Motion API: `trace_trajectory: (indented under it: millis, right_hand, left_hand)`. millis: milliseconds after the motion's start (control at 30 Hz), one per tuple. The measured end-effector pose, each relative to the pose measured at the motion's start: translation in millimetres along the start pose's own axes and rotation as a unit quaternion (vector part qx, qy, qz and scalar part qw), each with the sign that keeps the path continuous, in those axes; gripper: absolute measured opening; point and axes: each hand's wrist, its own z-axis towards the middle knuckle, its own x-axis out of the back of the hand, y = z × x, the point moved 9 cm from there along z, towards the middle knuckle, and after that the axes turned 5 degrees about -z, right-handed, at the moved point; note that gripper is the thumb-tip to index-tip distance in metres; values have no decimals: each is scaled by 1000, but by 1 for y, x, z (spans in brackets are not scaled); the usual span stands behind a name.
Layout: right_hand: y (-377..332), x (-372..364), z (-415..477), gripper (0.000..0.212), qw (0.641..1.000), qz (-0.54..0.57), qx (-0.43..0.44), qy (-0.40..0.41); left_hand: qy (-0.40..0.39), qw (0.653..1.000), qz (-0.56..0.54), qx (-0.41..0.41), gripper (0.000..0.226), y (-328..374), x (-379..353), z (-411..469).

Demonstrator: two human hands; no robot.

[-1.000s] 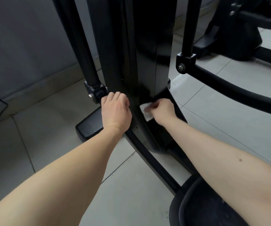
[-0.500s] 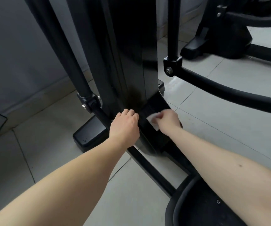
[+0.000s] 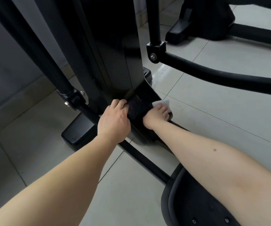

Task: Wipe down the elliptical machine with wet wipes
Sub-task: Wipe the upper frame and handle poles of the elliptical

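The black elliptical machine's (image 3: 115, 54) upright housing fills the middle of the head view and flares into a low base cover (image 3: 145, 93) on the tiled floor. My left hand (image 3: 113, 121) grips the left edge of that cover, fingers curled over it. My right hand (image 3: 156, 115) holds a white wet wipe (image 3: 163, 103) against the cover's right side, fingers bent over its edge. Part of the wipe sticks out beyond the fingers.
A black pedal (image 3: 196, 201) lies under my right forearm. Its link arm (image 3: 213, 74) runs to the right above the floor, and a swing arm (image 3: 33, 54) slants at left. The stabiliser foot (image 3: 77, 132) sits left of my hand. Another machine (image 3: 205, 22) stands at the back right.
Both hands have slid down the housing to its base cover. The right hand has carried the wipe from the front face round to the cover's right side.
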Motion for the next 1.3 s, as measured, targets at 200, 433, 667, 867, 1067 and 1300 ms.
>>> trace_trajectory:
  millis: [200, 433, 667, 867, 1067, 1300]
  right_hand:
    - [-36, 22, -3, 91, 991, 18, 132, 27]
    - [-71, 39, 2, 97, 973, 45, 215, 69]
    - [21, -6, 28, 82, 993, 98, -49, -38]
    - [-13, 12, 25, 88, 998, 46, 30, 18]
    - [-64, 2, -10, 91, 987, 25, 158, 6]
    - [32, -40, -6, 82, 972, 158, -137, -109]
  left_hand:
    - [1, 1000, -2, 0, 51, -2, -1, 1]
    - [6, 1000, 1, 0, 56, -2, 0, 1]
    - [6, 1000, -9, 0, 50, -1, -1, 0]
    - [16, 1000, -21, 2, 47, 0, 0, 1]
    - [19, 1000, -15, -8, 48, 2, 3, 1]
    - [23, 999, -28, -5, 46, 0, 2, 1]
